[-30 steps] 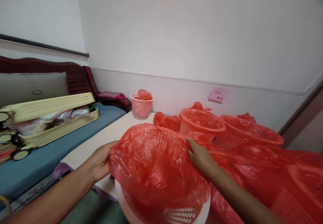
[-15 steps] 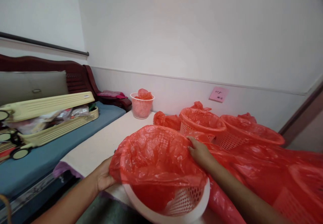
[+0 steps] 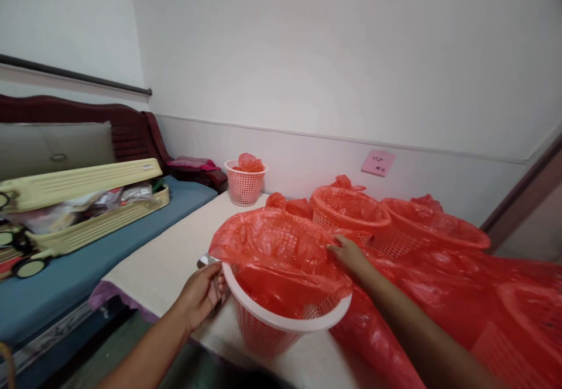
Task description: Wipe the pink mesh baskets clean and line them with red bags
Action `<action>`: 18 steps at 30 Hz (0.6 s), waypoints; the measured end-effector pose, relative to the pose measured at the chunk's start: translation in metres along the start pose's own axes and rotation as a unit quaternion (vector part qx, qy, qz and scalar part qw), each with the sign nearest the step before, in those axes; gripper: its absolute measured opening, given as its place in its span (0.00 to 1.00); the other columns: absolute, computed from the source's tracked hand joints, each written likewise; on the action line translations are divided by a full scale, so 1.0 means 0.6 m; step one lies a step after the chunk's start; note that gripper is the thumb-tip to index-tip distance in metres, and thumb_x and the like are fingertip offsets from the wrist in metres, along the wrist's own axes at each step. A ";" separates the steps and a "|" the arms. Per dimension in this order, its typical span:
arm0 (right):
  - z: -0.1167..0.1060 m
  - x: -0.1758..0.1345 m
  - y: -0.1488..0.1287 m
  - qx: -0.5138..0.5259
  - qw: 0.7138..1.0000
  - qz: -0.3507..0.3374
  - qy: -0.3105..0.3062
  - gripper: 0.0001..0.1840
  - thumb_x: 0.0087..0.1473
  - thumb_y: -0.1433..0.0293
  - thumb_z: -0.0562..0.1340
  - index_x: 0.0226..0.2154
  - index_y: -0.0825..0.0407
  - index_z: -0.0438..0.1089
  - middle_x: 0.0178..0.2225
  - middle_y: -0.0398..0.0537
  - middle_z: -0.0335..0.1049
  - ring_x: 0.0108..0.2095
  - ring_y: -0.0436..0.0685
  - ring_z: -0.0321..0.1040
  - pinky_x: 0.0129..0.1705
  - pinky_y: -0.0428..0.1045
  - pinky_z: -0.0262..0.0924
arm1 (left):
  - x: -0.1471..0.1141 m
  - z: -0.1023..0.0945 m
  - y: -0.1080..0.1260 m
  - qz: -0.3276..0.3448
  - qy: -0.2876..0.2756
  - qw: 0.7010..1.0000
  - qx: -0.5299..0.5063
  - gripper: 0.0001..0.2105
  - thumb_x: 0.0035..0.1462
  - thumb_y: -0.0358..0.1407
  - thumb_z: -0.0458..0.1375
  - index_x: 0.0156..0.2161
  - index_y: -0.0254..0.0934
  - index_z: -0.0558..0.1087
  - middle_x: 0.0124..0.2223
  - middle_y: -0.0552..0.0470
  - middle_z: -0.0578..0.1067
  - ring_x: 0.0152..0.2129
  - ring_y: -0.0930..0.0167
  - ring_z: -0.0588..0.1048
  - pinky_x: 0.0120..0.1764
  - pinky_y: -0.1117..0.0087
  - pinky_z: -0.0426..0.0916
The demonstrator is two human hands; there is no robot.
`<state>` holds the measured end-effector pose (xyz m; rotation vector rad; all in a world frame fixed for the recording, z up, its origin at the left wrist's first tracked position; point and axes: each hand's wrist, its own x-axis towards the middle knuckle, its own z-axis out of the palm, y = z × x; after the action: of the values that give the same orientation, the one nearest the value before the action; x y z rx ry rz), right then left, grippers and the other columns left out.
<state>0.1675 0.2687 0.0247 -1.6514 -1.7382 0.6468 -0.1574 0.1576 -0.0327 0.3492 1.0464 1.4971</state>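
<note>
A white plastic basket [image 3: 263, 316] with a lattice wall stands in front of me on the pale table cover. A thin red plastic bag [image 3: 267, 231] lines it and is folded over the far part of its rim, while the near rim is bare. My left hand [image 3: 204, 292] is closed at the left side of the rim, right beside the bag's edge; its fingers curl under the rim. At the right side my right hand [image 3: 349, 254] pinches the bag's edge against the rim. The bag hides its fingertips in part.
Red-lined baskets [image 3: 351, 207] stand at the back right, with loose red plastic sheeting [image 3: 421, 283] before them. A smaller basket [image 3: 246, 184] holding a crumpled red bag is by the wall. At left an open yellow suitcase [image 3: 96, 219] lies on a blue bed [image 3: 184, 193].
The basket has tipped more upright, so its outer front wall now shows. My left hand has slid from the bag's side to the rim. My right hand has barely moved.
</note>
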 end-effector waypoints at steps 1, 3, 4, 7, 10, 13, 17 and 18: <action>-0.002 -0.007 0.001 0.020 1.000 -0.001 0.000 0.07 0.47 0.69 0.57 0.29 0.53 0.69 0.28 0.48 0.74 0.31 0.57 0.71 0.31 0.48 0.60 | -0.011 -0.007 0.002 0.029 0.009 0.999 0.028 0.05 0.57 0.29 0.57 0.29 0.32 0.69 0.22 0.57 0.68 0.16 0.79 0.66 0.20 0.77 0.63; -0.005 -0.020 0.002 0.059 0.998 -0.002 0.002 0.11 0.48 0.64 0.57 0.31 0.52 0.69 0.31 0.49 0.75 0.33 0.58 0.71 0.32 0.48 0.62 | -0.036 -0.016 0.014 0.108 0.035 0.989 0.093 0.05 0.56 0.32 0.59 0.30 0.33 0.70 0.22 0.58 0.67 0.16 0.78 0.64 0.20 0.78 0.61; -0.007 -0.026 0.001 0.078 0.997 -0.002 0.003 0.13 0.48 0.62 0.57 0.33 0.52 0.70 0.33 0.49 0.75 0.34 0.58 0.72 0.34 0.49 0.63 | -0.050 -0.019 0.023 0.152 0.049 0.980 0.122 0.05 0.55 0.34 0.60 0.32 0.35 0.70 0.23 0.59 0.67 0.17 0.78 0.64 0.21 0.78 0.61; -0.012 -0.044 -0.004 0.134 0.991 0.004 0.001 0.18 0.49 0.57 0.57 0.36 0.52 0.70 0.38 0.52 0.76 0.38 0.60 0.73 0.38 0.51 0.65 | -0.086 -0.019 0.056 0.292 0.052 0.928 0.226 0.08 0.52 0.35 0.63 0.38 0.39 0.73 0.31 0.57 0.71 0.27 0.74 0.69 0.32 0.75 0.65; -0.014 -0.068 -0.009 0.179 0.984 0.007 0.010 0.20 0.52 0.55 0.56 0.38 0.52 0.70 0.40 0.54 0.76 0.40 0.61 0.73 0.41 0.52 0.66 | -0.099 -0.011 0.082 0.485 -0.053 0.733 0.474 0.15 0.55 0.31 0.60 0.49 0.41 0.73 0.46 0.49 0.71 0.45 0.66 0.69 0.50 0.65 0.63; -0.012 -0.096 -0.008 0.209 0.977 0.014 0.030 0.20 0.55 0.54 0.54 0.40 0.51 0.69 0.43 0.55 0.76 0.43 0.61 0.73 0.43 0.53 0.67 | -0.085 -0.006 0.092 0.569 -0.115 0.511 0.633 0.21 0.58 0.26 0.52 0.57 0.39 0.66 0.52 0.43 0.68 0.49 0.61 0.67 0.51 0.57 0.63; -0.005 -0.128 0.002 0.303 0.951 0.050 0.031 0.16 0.55 0.55 0.56 0.40 0.47 0.68 0.40 0.52 0.76 0.36 0.60 0.74 0.36 0.53 0.68 | -0.058 -0.009 0.091 0.589 -0.141 0.436 0.666 0.21 0.58 0.21 0.49 0.55 0.37 0.64 0.48 0.43 0.70 0.44 0.63 0.69 0.46 0.60 0.67; -0.003 -0.133 0.005 0.329 0.942 0.058 0.030 0.16 0.55 0.55 0.58 0.40 0.47 0.68 0.38 0.50 0.76 0.34 0.59 0.73 0.34 0.52 0.68 | -0.054 -0.011 0.091 0.594 -0.145 0.435 0.661 0.19 0.58 0.21 0.49 0.53 0.37 0.65 0.47 0.43 0.70 0.44 0.64 0.69 0.45 0.61 0.67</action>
<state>0.1706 0.1894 0.0140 -1.2773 -1.1921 1.0805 -0.1892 0.1320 0.0163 2.8784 1.5643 1.1042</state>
